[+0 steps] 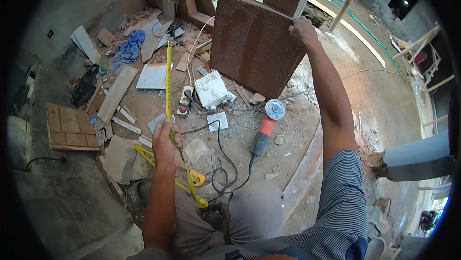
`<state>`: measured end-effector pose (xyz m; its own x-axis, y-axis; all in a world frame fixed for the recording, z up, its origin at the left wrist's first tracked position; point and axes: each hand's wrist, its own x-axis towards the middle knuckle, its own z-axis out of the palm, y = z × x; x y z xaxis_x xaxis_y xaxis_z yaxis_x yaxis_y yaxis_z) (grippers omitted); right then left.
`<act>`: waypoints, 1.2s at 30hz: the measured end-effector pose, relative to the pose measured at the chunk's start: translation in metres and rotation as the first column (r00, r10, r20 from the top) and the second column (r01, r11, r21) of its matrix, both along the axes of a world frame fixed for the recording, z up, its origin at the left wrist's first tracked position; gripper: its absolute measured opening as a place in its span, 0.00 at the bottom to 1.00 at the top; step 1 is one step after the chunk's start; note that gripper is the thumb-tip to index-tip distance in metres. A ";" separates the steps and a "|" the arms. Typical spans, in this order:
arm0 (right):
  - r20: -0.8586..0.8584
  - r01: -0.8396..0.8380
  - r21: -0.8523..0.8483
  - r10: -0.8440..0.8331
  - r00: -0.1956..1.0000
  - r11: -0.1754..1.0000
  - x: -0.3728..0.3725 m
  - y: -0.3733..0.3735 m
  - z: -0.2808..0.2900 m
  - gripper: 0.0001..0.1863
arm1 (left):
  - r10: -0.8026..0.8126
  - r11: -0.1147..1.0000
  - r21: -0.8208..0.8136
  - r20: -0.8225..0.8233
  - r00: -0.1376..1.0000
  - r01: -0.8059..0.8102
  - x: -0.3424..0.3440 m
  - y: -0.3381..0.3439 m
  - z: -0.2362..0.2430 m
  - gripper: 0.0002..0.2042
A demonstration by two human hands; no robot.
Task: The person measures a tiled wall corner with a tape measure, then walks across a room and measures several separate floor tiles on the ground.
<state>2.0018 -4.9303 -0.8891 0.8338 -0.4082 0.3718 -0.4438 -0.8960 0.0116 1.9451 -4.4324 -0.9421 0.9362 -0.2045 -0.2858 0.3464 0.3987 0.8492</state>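
Head view: left hand (166, 141) grips a yellow tape measure (168, 82); right hand (302, 30), well apart, clamps brown panels (254, 46) at far right corner; grinder (263, 131) lies nearer.

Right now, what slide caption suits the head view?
Left hand holding a yellow tape measure, right hand gripping stacked brown tiles, angle grinder nearby.
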 end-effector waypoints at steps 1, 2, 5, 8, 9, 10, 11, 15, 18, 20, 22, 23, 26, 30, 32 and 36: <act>-0.009 -0.005 0.007 0.005 1.000 1.000 0.002 0.003 -0.002 0.15 | 0.005 1.000 0.007 -0.009 1.000 -0.005 0.001 0.000 0.000 0.06; 0.036 0.020 -0.021 -0.019 0.999 1.000 0.001 0.006 -0.002 0.15 | 0.014 1.000 -0.011 -0.027 1.000 -0.015 0.001 0.000 0.000 0.06; 0.117 0.039 -0.078 -0.030 0.993 0.996 -0.003 0.007 -0.009 0.14 | 0.023 0.998 -0.050 -0.042 0.999 -0.025 0.001 0.005 0.000 0.06; 0.101 0.057 -0.093 -0.047 0.994 0.994 -0.006 0.006 0.000 0.15 | 0.025 0.998 -0.051 -0.029 0.999 -0.026 0.002 0.003 0.002 0.06; 0.103 0.049 -0.089 -0.040 0.994 0.995 -0.007 0.014 0.003 0.15 | 0.032 0.998 -0.046 -0.028 0.999 -0.033 0.002 0.005 0.002 0.06; 0.086 0.030 -0.083 -0.023 0.996 0.996 -0.008 0.021 0.007 0.15 | 0.029 0.998 -0.053 -0.028 0.999 -0.031 0.003 0.006 0.001 0.06; 0.069 0.011 -0.078 -0.006 0.998 0.997 -0.009 0.029 0.009 0.15 | 0.026 0.998 -0.060 -0.028 0.999 -0.028 0.004 0.008 -0.001 0.06; 0.073 -0.016 -0.097 0.023 0.997 0.995 -0.009 0.055 0.013 0.16 | 0.013 0.998 -0.055 -0.043 0.999 -0.016 0.003 0.008 -0.003 0.06; -0.189 -0.191 -0.045 0.180 0.965 0.980 0.008 0.065 0.026 0.20 | 0.016 0.996 -0.082 -0.037 0.999 -0.019 0.005 0.008 -0.003 0.06; -0.250 -0.207 0.035 0.209 0.946 0.978 0.019 0.081 0.032 0.22 | 0.025 0.996 -0.086 -0.033 0.999 -0.028 0.001 0.015 0.000 0.06; -0.279 -0.183 0.216 0.240 0.930 0.959 0.030 0.088 0.037 0.26 | 0.034 0.994 -0.106 -0.010 0.999 -0.035 0.002 0.017 0.006 0.06; -0.273 -0.188 0.206 0.241 0.931 0.960 0.033 0.094 0.037 0.26 | 0.048 0.993 -0.108 -0.013 0.999 -0.049 0.000 0.018 0.009 0.05; -0.390 -0.176 0.184 0.236 0.890 0.967 0.037 0.129 0.038 0.23 | 0.080 0.989 -0.125 0.002 0.997 -0.079 -0.003 0.028 0.011 0.05; -0.313 -0.280 0.129 0.307 0.899 0.951 0.028 0.144 0.025 0.17 | 0.076 0.988 -0.134 0.012 0.997 -0.074 -0.005 0.032 0.006 0.06; -0.325 -0.356 0.081 0.362 0.874 0.931 0.025 0.136 0.050 0.16 | 0.053 0.991 -0.125 -0.026 0.998 -0.056 -0.009 0.033 0.005 0.06; -0.243 -0.414 0.016 0.405 0.881 0.910 -0.006 0.133 0.109 0.14 | 0.056 0.987 -0.149 -0.021 0.998 -0.059 0.002 0.022 -0.003 0.07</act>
<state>1.9961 -4.7972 -0.7803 0.9885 -0.0012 0.1513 -0.0173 -0.9943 0.1050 1.9470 -4.4103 -0.9449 0.9431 -0.1923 -0.2714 0.3326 0.5403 0.7729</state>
